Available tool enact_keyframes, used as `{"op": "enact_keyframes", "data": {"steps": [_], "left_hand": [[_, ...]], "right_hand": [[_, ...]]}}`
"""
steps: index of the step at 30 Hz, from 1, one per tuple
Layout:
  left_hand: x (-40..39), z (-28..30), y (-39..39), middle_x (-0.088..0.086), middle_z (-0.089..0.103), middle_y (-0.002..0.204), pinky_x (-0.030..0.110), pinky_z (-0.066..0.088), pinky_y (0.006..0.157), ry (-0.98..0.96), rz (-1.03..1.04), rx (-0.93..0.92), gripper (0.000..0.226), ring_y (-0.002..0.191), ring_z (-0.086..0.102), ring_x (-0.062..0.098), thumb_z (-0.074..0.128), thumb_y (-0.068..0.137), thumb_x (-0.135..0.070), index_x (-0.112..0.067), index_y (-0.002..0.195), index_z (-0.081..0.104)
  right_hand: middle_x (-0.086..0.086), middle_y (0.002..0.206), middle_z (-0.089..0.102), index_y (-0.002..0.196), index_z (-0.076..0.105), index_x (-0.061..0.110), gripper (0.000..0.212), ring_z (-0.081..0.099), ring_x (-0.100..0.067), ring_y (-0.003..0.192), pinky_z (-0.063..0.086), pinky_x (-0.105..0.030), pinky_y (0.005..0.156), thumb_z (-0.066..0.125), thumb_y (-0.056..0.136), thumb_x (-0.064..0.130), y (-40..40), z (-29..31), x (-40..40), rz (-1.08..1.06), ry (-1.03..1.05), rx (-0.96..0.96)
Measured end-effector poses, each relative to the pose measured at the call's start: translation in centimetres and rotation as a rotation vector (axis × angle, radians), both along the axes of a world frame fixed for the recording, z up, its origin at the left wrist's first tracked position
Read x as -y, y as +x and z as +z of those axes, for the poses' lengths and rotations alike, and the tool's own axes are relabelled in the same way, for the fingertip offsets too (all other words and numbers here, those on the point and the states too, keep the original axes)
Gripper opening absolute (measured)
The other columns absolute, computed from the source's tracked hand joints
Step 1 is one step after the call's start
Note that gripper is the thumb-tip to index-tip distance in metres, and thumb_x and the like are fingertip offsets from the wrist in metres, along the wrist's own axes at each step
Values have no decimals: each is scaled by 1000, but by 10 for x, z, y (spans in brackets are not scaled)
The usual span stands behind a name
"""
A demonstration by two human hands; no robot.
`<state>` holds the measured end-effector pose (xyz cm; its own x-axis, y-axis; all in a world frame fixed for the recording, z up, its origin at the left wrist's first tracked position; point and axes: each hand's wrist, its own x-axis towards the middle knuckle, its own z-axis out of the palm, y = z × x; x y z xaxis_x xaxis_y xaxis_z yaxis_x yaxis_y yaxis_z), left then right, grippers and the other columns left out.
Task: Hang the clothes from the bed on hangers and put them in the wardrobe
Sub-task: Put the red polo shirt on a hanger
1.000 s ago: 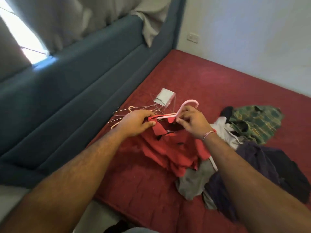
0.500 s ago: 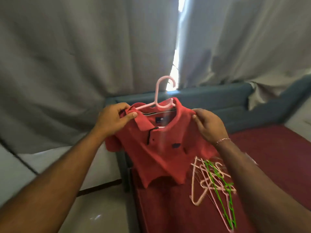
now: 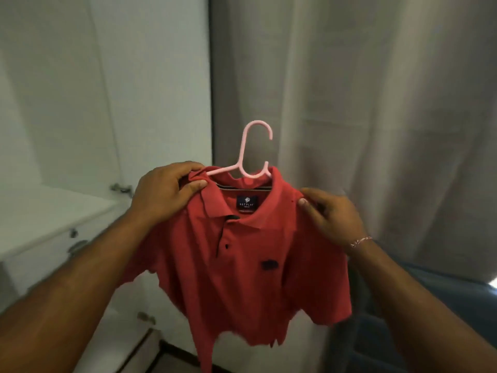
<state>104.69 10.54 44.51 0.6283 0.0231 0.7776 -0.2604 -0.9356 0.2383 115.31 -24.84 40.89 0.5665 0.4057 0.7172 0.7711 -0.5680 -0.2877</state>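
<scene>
Turning away from the bed, I now face the white wardrobe (image 3: 80, 103) with its shut doors, and the grey curtain (image 3: 376, 103) hangs to the right of it. A second ago the red shirt (image 3: 242, 265) was a heap on the red bed, with the hanger only half in. Now it hangs open in the air in front of me, on the pink hanger (image 3: 251, 157), with the hook sticking up above the collar.

My left hand (image 3: 166, 192) pinches the shirt's shoulder, with thumb and fingers curled tight on the cloth by the hanger arm. My right hand (image 3: 330, 214) is at the other shoulder, fingers bent around the cloth there, but it is blurry, so I cannot tell how tight that hold is.

I think the hanging part is done for this shirt. Next it has to go inside the wardrobe, and the doors look shut, so one hand may have to let go to open one. More clothes were on the bed, so I think there is lots left to do
</scene>
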Motion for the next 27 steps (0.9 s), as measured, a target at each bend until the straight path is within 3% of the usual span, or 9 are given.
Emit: {"op": "enact_keyframes", "data": {"steps": [3, 7, 11, 14, 17, 21, 24, 27], "left_hand": [[-76, 38, -26, -10, 75, 118, 42, 57, 87, -27, 122, 81, 43, 106, 71, 21, 60, 88, -56, -31, 121, 73], [-160, 79, -59, -7, 75, 117, 42, 56, 91, -86, 234, 155, 50, 107, 70, 21, 60, 86, -60, -27, 120, 75], [-230, 109, -75, -15, 75, 107, 40, 56, 91, -155, 253, 143, 41, 99, 70, 12, 60, 84, -61, -33, 111, 74], [-275, 128, -74, -13, 76, 107, 40, 55, 95, -145, 269, 84, 49, 101, 71, 9, 59, 84, -60, -25, 115, 76], [-312, 153, -61, -13, 74, 104, 37, 54, 90, -145, 436, 73, 43, 95, 68, 12, 62, 85, -55, -26, 115, 74], [-347, 191, -37, -5, 67, 108, 35, 51, 88, -234, 673, 126, 35, 94, 64, 18, 73, 90, -29, -25, 125, 68], [-358, 213, -23, -3, 67, 112, 33, 50, 86, -212, 754, 120, 32, 98, 64, 19, 70, 92, -33, -26, 124, 69], [-361, 228, -11, -2, 66, 119, 37, 53, 90, -14, 871, 36, 33, 107, 64, 20, 62, 93, -40, -30, 124, 67]], "right_hand": [[17, 111, 76, 125, 65, 37, 36, 72, -10, 102, 57, -40, 86, 47, 99, 53, 15, 35, -75, 125, -29, -26], [18, 102, 76, 106, 76, 31, 19, 71, -4, 95, 56, -39, 88, 58, 101, 37, 32, 74, -165, 325, 124, -82], [20, 104, 76, 110, 77, 27, 14, 70, 1, 96, 57, -33, 88, 67, 100, 28, 44, 104, -261, 459, 236, 7], [19, 107, 76, 114, 77, 24, 18, 71, 3, 99, 57, -30, 89, 68, 99, 23, 55, 128, -322, 465, 303, 100], [15, 104, 78, 115, 76, 29, 20, 74, -7, 96, 58, -33, 86, 69, 97, 26, 66, 160, -376, 420, 300, 175], [6, 97, 78, 109, 75, 32, 17, 72, -26, 94, 56, -35, 79, 64, 96, 32, 75, 217, -432, 275, 219, 217], [0, 97, 77, 106, 74, 29, 19, 69, -33, 96, 55, -36, 77, 60, 96, 36, 80, 259, -468, 230, 175, 236], [-6, 102, 76, 106, 74, 26, 21, 68, -37, 98, 55, -37, 79, 59, 97, 37, 86, 290, -502, 202, 188, 244]]}}
